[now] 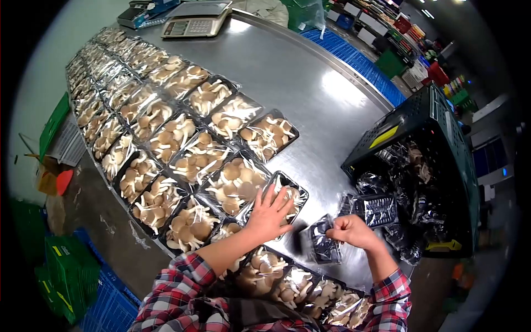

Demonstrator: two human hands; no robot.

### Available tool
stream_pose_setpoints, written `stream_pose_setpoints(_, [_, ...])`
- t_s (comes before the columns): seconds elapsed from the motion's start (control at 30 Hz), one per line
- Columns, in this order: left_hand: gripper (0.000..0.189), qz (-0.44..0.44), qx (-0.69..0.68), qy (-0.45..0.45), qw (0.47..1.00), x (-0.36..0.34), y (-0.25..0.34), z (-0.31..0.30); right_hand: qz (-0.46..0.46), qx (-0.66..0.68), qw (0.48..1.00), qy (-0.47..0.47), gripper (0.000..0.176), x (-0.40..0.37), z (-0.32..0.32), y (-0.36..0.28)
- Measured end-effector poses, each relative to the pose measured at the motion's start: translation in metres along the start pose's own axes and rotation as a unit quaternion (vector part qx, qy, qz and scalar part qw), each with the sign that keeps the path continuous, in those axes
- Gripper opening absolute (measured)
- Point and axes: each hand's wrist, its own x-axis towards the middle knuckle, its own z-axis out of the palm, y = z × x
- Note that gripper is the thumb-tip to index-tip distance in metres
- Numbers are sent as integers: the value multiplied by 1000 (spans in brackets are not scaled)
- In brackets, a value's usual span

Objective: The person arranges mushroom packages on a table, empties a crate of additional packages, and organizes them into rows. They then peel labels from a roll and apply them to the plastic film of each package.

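Gripping a seemingly light, slippery pack [322, 246] by its edge, my right hand [354, 232] was pinched shut, my left hand [267, 217] spread over mushrooms [294, 196].

On the table [310, 116], mushroom trays [191, 152] lie in rows from six to ten o'clock; the scale [196, 25] sits at eleven. At three, the crate [469, 171] holds packs [379, 209]; stacked crates [69, 271] stand off-table at eight
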Motion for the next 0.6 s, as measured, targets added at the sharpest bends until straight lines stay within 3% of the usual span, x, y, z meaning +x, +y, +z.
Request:
stream_pose_setpoints(0.17, [79,14,14,-91,996,-18,8,-17,-153,40,958,240,16,-15,-40,-76])
stream_pose_setpoints(0.2, [79,8,22,-99,995,-21,11,-17,-184,-211,926,252,11,-4,-59,-79])
stream_pose_setpoints(0.27, [81,-3,40,-115,993,-27,17,-16,-306,-380,826,281,11,39,-45,-91])
stream_pose_setpoints(0.33, [79,-19,36,-133,990,-31,22,-21,-350,-480,768,241,9,98,-30,-77])
stream_pose_setpoints(0.37, [69,-4,13,-105,994,-33,20,-21,-325,-543,740,227,10,132,-17,-57])
stream_pose_setpoints(0.4, [60,10,-11,-77,997,-35,16,-20,-286,-531,776,186,12,159,0,-40])
stream_pose_setpoints(0.43, [35,33,-71,4,997,-29,3,-19,-220,-463,852,104,19,164,15,-37])
stream_pose_setpoints(0.47, [30,13,-140,37,989,-19,-12,-31,-236,-387,886,96,22,164,20,-32])
stream_pose_setpoints(0.5, [30,-13,-101,40,994,-7,-24,-62,-258,-320,892,190,23,165,18,-28])
stream_pose_setpoints(0.53, [34,39,-113,165,979,9,-51,-67,-275,-251,884,281,24,164,13,-22])
stream_pose_setpoints(0.57, [42,32,0,175,984,19,-69,-78,-279,-239,820,438,28,163,3,-8])
stream_pose_setpoints(0.6, [57,-28,61,160,985,32,-93,-66,-248,-235,774,534,26,156,-7,-2])
